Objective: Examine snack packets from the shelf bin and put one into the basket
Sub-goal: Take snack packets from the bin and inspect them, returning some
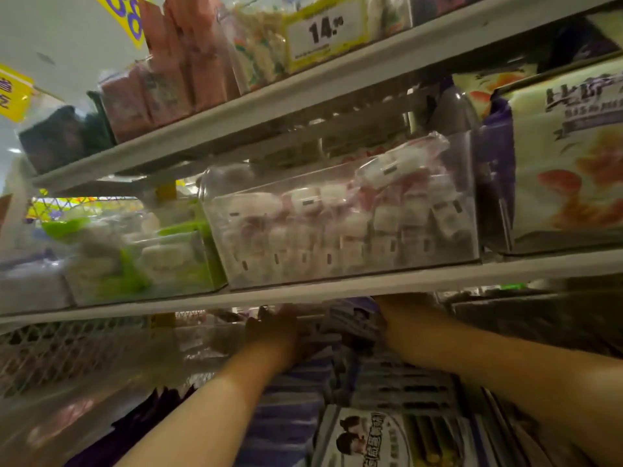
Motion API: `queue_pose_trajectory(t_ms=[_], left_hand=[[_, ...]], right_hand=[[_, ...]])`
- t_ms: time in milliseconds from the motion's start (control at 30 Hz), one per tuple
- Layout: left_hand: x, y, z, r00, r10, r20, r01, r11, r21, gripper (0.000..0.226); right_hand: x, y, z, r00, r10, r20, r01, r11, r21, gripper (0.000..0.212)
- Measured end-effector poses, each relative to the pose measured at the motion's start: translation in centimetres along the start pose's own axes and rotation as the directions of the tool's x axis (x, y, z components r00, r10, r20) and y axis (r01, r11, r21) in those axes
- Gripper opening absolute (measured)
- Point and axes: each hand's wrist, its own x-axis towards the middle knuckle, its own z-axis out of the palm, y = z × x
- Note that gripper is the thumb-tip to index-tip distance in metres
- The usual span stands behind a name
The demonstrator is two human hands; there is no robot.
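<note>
Plainly, left hand (279, 328) and right hand (403, 306) reach far among the purple snack packets (350, 323) beneath the shelf edge (303, 293), grips too blurred to tell; pulling blind could spill neighbouring packets.

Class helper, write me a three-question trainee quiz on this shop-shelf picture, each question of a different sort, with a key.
1. True or false: the left hand and the right hand both reach in under the shelf that carries the clear bin.
2. The price tag on the top shelf begins with: A) 14 B) 25 C) 30
3. Fill in: the packets just left of the clear bin are white and ____.

Key: 1 true; 2 A; 3 green.
</note>
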Motion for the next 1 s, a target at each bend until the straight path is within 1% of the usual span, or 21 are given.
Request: queue_pose_trajectory(t_ms=[33,100,133,200,233,267,300,400,467,567,667,733,767,867,933,1000], left_hand=[[0.0,-0.1,-0.1,0.999,-0.033,-0.008,0.033,0.999,0.024,0.045],[0.0,-0.2,0.1,0.995,-0.039,-0.090,0.039,0.999,-0.004,0.034],[-0.1,-0.4,0.2,0.989,-0.039,-0.141,0.031,0.998,-0.059,0.031],[-0.9,-0.8,-0.1,0.972,-0.056,-0.230,0.015,0.985,-0.175,0.026],[-1.5,-1.1,-0.3,0.960,-0.063,-0.271,0.001,0.975,-0.223,0.024],[-2.1,-1.5,-0.5,0.948,-0.055,-0.312,-0.030,0.965,-0.260,0.023],[-2.9,-2.0,-0.5,0.937,-0.045,-0.345,-0.065,0.951,-0.302,0.023],[-5.7,-3.4,-0.7,0.903,0.002,-0.429,-0.205,0.881,-0.427,0.015],[-7.7,-4.4,-1.1,0.866,0.025,-0.499,-0.276,0.857,-0.435,0.012],[-10.5,-6.1,-1.4,0.800,-0.014,-0.599,-0.338,0.816,-0.470,0.014],[-12.5,-7.2,-1.6,0.770,-0.059,-0.636,-0.336,0.809,-0.482,0.020],[-13.7,-7.8,-1.8,0.757,-0.072,-0.650,-0.349,0.796,-0.495,0.021],[-14.2,-8.0,-1.9,0.749,-0.092,-0.656,-0.350,0.786,-0.509,0.021],[-15.9,-8.7,-2.4,0.696,-0.156,-0.700,-0.354,0.774,-0.525,0.019],[-17.1,-9.0,-2.9,0.656,-0.207,-0.726,-0.333,0.783,-0.525,0.018],[-18.3,-9.2,-3.6,0.636,-0.267,-0.724,-0.289,0.788,-0.544,0.015]], right_hand=[[-0.1,0.1,0.3,1.000,0.004,-0.010,-0.004,1.000,0.002,0.023],[-0.1,0.1,0.8,0.999,0.019,-0.038,-0.018,1.000,0.007,0.011],[-0.1,0.0,0.9,0.998,0.015,-0.055,-0.013,1.000,0.029,0.010],[0.1,0.1,1.1,0.999,0.013,-0.044,-0.009,0.996,0.090,0.020],[0.1,0.0,1.1,0.999,0.002,-0.042,0.003,0.995,0.102,0.019],[0.2,0.0,1.1,0.999,-0.008,-0.042,0.011,0.997,0.077,0.012],[0.4,0.1,1.3,0.999,-0.028,-0.044,0.030,0.998,0.056,0.010],[1.1,-0.4,1.4,0.999,-0.053,0.000,0.053,0.998,0.018,0.030],[1.7,-1.4,1.5,0.998,-0.042,0.035,0.043,0.999,-0.012,0.032],[3.0,-2.8,2.0,0.994,-0.039,0.105,0.044,0.998,-0.046,0.028],[3.4,-4.0,2.9,0.983,-0.098,0.155,0.110,0.991,-0.074,0.029],[3.3,-4.3,3.2,0.973,-0.151,0.172,0.152,0.988,0.005,0.037],[3.1,-4.4,3.1,0.970,-0.160,0.181,0.160,0.987,0.016,0.042],[2.0,-4.1,2.2,0.966,-0.173,0.191,0.187,0.981,-0.059,0.052],[0.8,-4.3,1.4,0.957,-0.216,0.193,0.238,0.966,-0.098,0.052],[-0.3,-5.1,0.5,0.958,-0.221,0.185,0.242,0.965,-0.102,0.046]])
